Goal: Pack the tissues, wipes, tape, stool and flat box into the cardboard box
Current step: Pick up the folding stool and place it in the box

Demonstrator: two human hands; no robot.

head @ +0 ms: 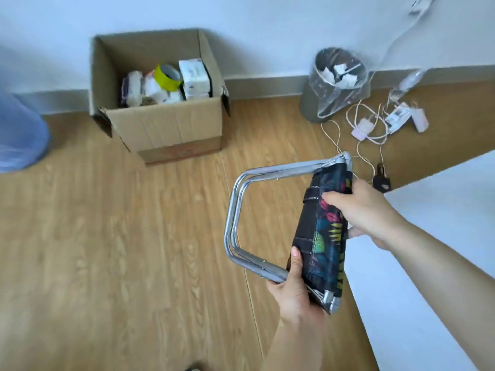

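Note:
A folded stool (318, 231) with a dark flower-patterned fabric seat and chrome tube legs hangs above the wooden floor. My left hand (292, 293) grips its lower end at the tubes. My right hand (367, 210) clasps the fabric seat from the right. The open cardboard box (166, 127) stands against the wall, up and to the left of the stool. Inside it lie a roll of yellow-green tape (168, 77), white tissue boxes (194, 79) and soft packs of wipes or tissues (150, 89).
A grey bin (332, 84) lined with a clear bag stands by the wall at the right. Chargers and cables (375, 124) lie tangled on the floor beside it. A white surface (428, 236) fills the right side. A blue water bottle (18, 132) sits at the left edge.

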